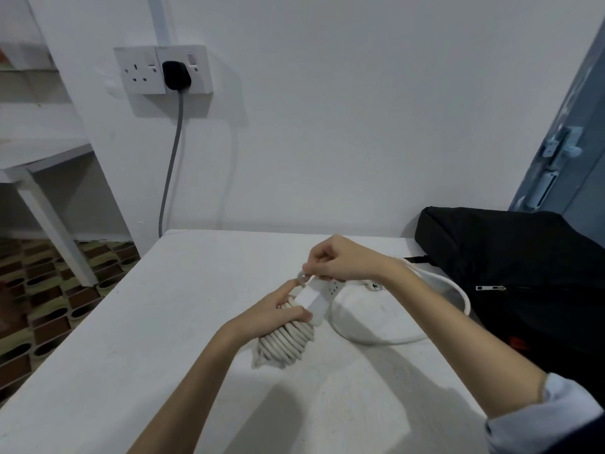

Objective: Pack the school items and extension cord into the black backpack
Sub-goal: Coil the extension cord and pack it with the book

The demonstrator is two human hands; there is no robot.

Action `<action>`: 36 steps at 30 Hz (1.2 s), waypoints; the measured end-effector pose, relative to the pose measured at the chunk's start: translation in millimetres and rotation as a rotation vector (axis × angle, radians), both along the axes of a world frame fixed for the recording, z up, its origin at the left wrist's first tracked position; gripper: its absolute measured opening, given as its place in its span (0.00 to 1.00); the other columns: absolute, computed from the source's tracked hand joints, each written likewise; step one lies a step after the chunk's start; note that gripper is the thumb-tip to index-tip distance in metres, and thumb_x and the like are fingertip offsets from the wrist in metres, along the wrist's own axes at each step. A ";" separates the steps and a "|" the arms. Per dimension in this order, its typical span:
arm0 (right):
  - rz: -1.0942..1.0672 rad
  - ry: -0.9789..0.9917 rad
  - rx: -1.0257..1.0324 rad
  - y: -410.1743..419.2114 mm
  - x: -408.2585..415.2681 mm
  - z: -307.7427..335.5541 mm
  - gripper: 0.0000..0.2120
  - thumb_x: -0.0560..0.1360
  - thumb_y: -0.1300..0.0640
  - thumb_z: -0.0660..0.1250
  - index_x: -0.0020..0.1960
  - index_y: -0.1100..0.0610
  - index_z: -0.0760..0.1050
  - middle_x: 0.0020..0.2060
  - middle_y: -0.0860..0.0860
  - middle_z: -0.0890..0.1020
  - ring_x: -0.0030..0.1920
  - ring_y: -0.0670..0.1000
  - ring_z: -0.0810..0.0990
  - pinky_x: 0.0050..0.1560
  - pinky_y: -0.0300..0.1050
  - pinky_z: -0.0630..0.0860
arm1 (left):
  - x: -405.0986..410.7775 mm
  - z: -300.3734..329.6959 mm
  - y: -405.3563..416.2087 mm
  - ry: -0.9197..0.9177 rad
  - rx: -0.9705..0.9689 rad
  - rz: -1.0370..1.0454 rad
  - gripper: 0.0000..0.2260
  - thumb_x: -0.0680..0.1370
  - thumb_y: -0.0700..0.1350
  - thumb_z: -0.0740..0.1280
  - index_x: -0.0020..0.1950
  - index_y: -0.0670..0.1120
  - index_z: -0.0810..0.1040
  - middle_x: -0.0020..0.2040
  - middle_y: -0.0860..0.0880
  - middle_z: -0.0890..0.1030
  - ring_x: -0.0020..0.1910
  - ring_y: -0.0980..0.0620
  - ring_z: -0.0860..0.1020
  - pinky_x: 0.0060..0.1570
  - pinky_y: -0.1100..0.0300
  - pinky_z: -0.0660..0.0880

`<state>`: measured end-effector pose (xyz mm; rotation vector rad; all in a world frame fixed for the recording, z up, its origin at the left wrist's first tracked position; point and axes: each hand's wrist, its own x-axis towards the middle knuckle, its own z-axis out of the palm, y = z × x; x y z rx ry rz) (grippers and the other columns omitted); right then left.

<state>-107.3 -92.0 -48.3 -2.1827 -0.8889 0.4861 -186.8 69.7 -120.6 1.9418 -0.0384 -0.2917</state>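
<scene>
A white extension cord lies on the white table (pixel 137 322). Its socket block (pixel 319 298) is held above the table, with several turns of cable (pixel 284 344) wound around its near end. My left hand (pixel 281 311) grips the block and the wound turns. My right hand (pixel 337 260) pinches the cable at the block's far end. A loose loop of cable (pixel 393 339) trails to the right on the table. The black backpack (pixel 523 273) lies at the table's right side, its front zip closed. No school items show.
A double wall socket (pixel 163 70) above the table's far left corner holds a black plug (pixel 176 75) with a grey cable hanging down. A white shelf frame (pixel 42 191) stands at left over a patterned floor. A blue door (pixel 569 142) is at right.
</scene>
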 end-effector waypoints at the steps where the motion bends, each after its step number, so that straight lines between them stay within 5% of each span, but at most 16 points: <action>1: 0.021 0.006 0.018 0.1 -3.0 -0.9 0.11 0.74 0.55 0.66 0.43 0.63 0.79 0.30 0.50 0.75 0.30 0.47 0.70 0.30 0.37 0.67 | 1.3 -1.3 -0.9 -0.016 -0.032 0.027 0.31 0.60 0.59 0.68 0.64 0.60 0.68 0.55 0.50 0.80 0.52 0.53 0.79 0.50 0.60 0.76; 6: 0.011 0.050 -0.018 -15.7 -9.0 -1.6 0.16 0.74 0.47 0.66 0.38 0.59 0.79 0.27 0.49 0.76 0.28 0.49 0.73 0.31 0.39 0.71 | 5.7 -9.8 6.7 -0.098 -0.230 0.153 0.25 0.61 0.55 0.71 0.57 0.56 0.73 0.44 0.49 0.83 0.44 0.52 0.80 0.44 0.57 0.75; 10: -0.167 -0.150 -0.254 -44.0 -2.9 -2.1 0.27 0.69 0.35 0.66 0.26 0.57 0.69 0.22 0.48 0.77 0.26 0.46 0.74 0.38 0.41 0.71 | 9.4 -20.7 18.6 -0.104 -0.430 0.227 0.27 0.63 0.56 0.70 0.60 0.51 0.73 0.49 0.43 0.81 0.45 0.47 0.79 0.43 0.55 0.77; 14: -0.251 0.116 0.064 -90.1 10.9 -0.4 0.24 0.72 0.43 0.68 0.28 0.58 0.65 0.18 0.50 0.68 0.22 0.49 0.71 0.42 0.44 0.78 | 9.2 -31.3 49.9 0.027 -0.871 0.297 0.29 0.62 0.57 0.76 0.56 0.42 0.78 0.44 0.42 0.81 0.37 0.48 0.81 0.36 0.61 0.77; 18: -0.223 0.341 0.161 -101.0 18.1 -11.9 0.19 0.71 0.41 0.66 0.33 0.56 0.72 0.23 0.49 0.61 0.22 0.48 0.60 0.35 0.45 0.77 | 11.2 -39.0 61.2 0.149 -1.060 0.234 0.33 0.59 0.61 0.78 0.56 0.42 0.81 0.38 0.49 0.79 0.34 0.56 0.78 0.35 0.64 0.73; 22: -0.264 0.264 0.129 -95.5 21.1 -24.7 0.19 0.72 0.41 0.67 0.38 0.58 0.79 0.25 0.50 0.61 0.25 0.49 0.59 0.30 0.41 0.68 | 16.8 -43.6 46.6 0.198 -1.304 0.193 0.28 0.64 0.67 0.71 0.52 0.47 0.76 0.28 0.62 0.62 0.26 0.66 0.57 0.34 0.69 0.63; 26: -0.214 0.275 0.025 -94.7 15.5 -36.7 0.18 0.69 0.41 0.70 0.39 0.57 0.83 0.25 0.49 0.62 0.26 0.49 0.60 0.27 0.39 0.65 | 25.4 -47.0 38.5 0.176 -1.327 0.238 0.26 0.60 0.73 0.70 0.42 0.54 0.72 0.25 0.60 0.54 0.25 0.62 0.49 0.38 0.68 0.46; 30: -0.250 0.312 0.010 -96.2 8.4 -43.8 0.17 0.71 0.44 0.70 0.38 0.58 0.83 0.25 0.48 0.63 0.24 0.46 0.60 0.28 0.39 0.65 | 19.4 -39.8 30.2 0.167 -1.344 0.302 0.25 0.69 0.69 0.63 0.38 0.47 0.82 0.18 0.57 0.67 0.19 0.59 0.61 0.35 0.70 0.50; 33: -0.339 0.525 0.109 -103.5 11.7 -41.2 0.17 0.74 0.46 0.67 0.32 0.56 0.74 0.25 0.48 0.64 0.24 0.47 0.61 0.29 0.40 0.70 | 25.3 -47.6 29.5 0.142 -1.213 0.517 0.23 0.66 0.67 0.68 0.25 0.49 0.81 0.21 0.55 0.76 0.19 0.59 0.74 0.29 0.67 0.70; 36: -0.362 0.793 0.307 -117.4 17.4 -34.0 0.13 0.78 0.51 0.60 0.37 0.55 0.68 0.24 0.47 0.65 0.21 0.45 0.62 0.27 0.39 0.72 | 24.3 -53.6 34.3 0.199 -1.356 0.497 0.24 0.60 0.70 0.71 0.32 0.49 0.78 0.23 0.58 0.72 0.25 0.66 0.64 0.30 0.67 0.64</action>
